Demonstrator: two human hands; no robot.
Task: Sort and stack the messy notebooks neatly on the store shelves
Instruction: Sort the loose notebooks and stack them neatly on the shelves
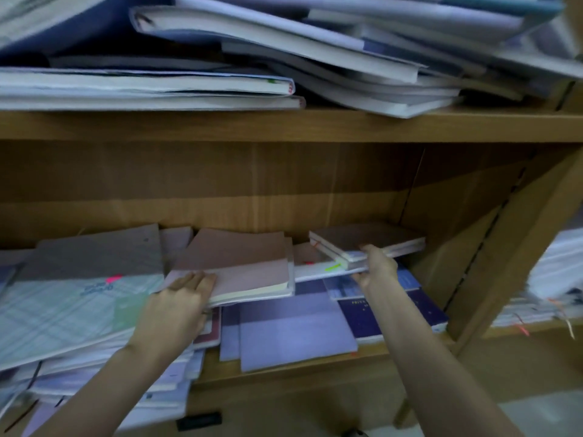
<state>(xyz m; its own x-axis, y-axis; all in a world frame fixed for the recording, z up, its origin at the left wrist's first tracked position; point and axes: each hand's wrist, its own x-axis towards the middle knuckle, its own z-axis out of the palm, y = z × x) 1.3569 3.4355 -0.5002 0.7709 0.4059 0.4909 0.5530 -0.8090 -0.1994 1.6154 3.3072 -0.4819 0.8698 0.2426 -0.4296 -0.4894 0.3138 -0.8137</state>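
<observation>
The right hand (pixel 377 268) is pinching the brown notebook (pixel 366 239), long axis pointing three o'clock, while the left hand (pixel 181 294) is pressing spread fingers on the pink notebook (pixel 243 263) at nine o'clock.

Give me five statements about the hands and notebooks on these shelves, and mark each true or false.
1. The left hand rests flat on the pink notebook. True.
2. The right hand is empty. False: it grips the brown notebooks near the shelf's right end.
3. The upper shelf holds nothing. False: a slanting pile of notebooks lies on it.
4. A purple notebook lies at the lower shelf's front edge, between the arms. True.
5. The pink notebook stands upright. False: it lies flat on other notebooks.
</observation>
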